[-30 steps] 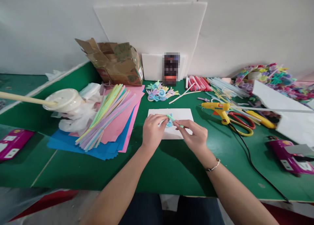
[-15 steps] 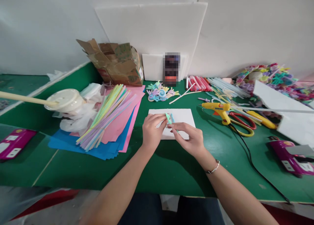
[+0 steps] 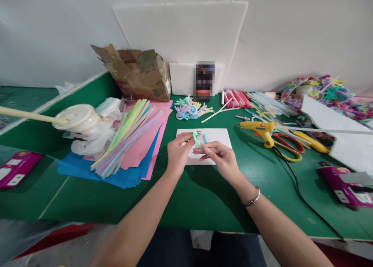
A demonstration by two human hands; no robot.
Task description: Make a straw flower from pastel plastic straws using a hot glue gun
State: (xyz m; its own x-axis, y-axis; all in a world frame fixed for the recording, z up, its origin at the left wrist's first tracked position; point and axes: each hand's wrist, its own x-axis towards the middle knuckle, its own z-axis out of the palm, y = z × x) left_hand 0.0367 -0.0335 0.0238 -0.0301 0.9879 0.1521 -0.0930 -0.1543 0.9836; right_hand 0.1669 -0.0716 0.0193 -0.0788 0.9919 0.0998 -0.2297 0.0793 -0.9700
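Note:
My left hand (image 3: 178,152) pinches a bent mint-green pipe cleaner (image 3: 195,135) between thumb and fingers, above a white foam board (image 3: 223,142). From the right, my right hand (image 3: 220,158) has its fingertips closed at the lower end of the same green piece. A short light-blue strip (image 3: 204,138) shows just beyond the right fingertips; whether it lies on the board or is joined to the green piece I cannot tell. Behind the board lies a small pile of twisted pastel pipe-cleaner shapes (image 3: 189,109).
On the left, straight pastel pipe cleaners (image 3: 125,142) lie over pink and blue sheets (image 3: 101,175), near a cardboard box (image 3: 142,76). To the right are a yellow glue gun (image 3: 260,130) with a black cord, scissors (image 3: 291,144), and a purple power strip (image 3: 344,185).
The green pipe cleaner has turned and now shows a curved shape, shifted slightly left. Both hands have moved a little left, and my right fingers have changed their pose near its lower end.

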